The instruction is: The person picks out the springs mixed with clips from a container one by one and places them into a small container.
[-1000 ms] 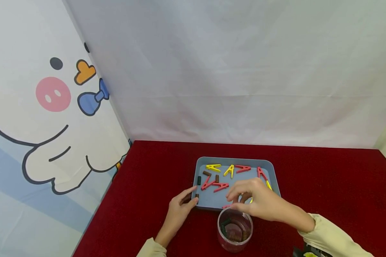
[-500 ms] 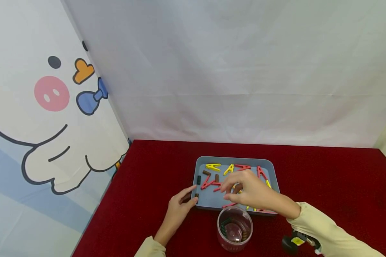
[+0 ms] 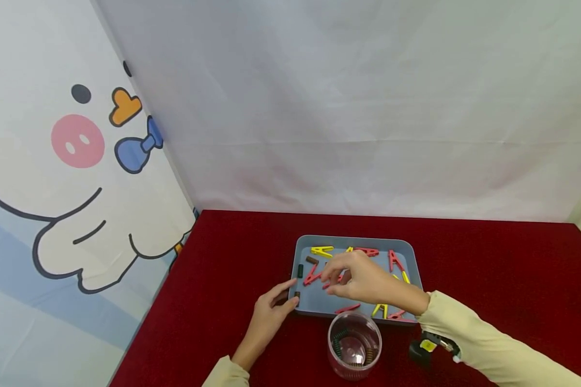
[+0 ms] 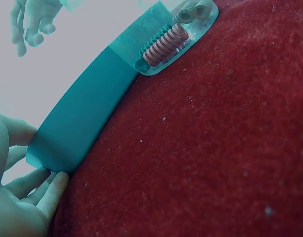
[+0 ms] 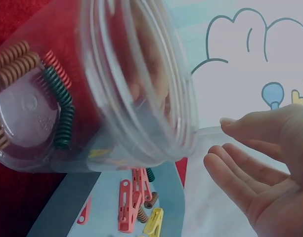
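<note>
My left hand (image 3: 267,317) grips the near-left corner of a blue-grey tray (image 3: 314,306); in the left wrist view the thumb is at the rim and other fingers are low against the corner. My right hand (image 3: 360,279) hovers over the middle of the tray, thumb and fingertips apart, with nothing between them. Below it several red clothespins (image 3: 312,276) and yellow clothespins (image 3: 321,251) lie in the tray. At the left side are a dark green spring (image 3: 300,271) and brown springs (image 3: 312,260). The right hand hides some pieces.
Just in front of the tray stands a clear plastic jar (image 3: 354,344), uncapped, with green springs (image 5: 64,126) and brown springs (image 5: 18,69) at its bottom. A red cloth (image 3: 489,279) covers the table. White curtains (image 3: 368,107) hang behind.
My right hand has moved from above the jar's rim leftward and away from me, over the tray. A brown spring in the jar has shifted. My left hand has stayed at the tray corner.
</note>
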Available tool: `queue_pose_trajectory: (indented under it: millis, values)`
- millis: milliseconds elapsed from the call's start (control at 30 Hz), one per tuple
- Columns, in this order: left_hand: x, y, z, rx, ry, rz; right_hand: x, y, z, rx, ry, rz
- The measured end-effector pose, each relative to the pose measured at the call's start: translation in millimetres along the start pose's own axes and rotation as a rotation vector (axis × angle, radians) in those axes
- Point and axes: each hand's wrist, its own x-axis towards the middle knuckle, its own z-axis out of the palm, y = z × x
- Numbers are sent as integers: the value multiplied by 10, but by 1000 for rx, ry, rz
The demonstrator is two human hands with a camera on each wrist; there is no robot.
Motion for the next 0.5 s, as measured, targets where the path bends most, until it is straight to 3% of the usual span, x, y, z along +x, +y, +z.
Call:
queue_pose_trajectory:
  millis: [500]
  values:
    - [12,-11,-2,17,-8,-23,161,199,126,13,-45,-17]
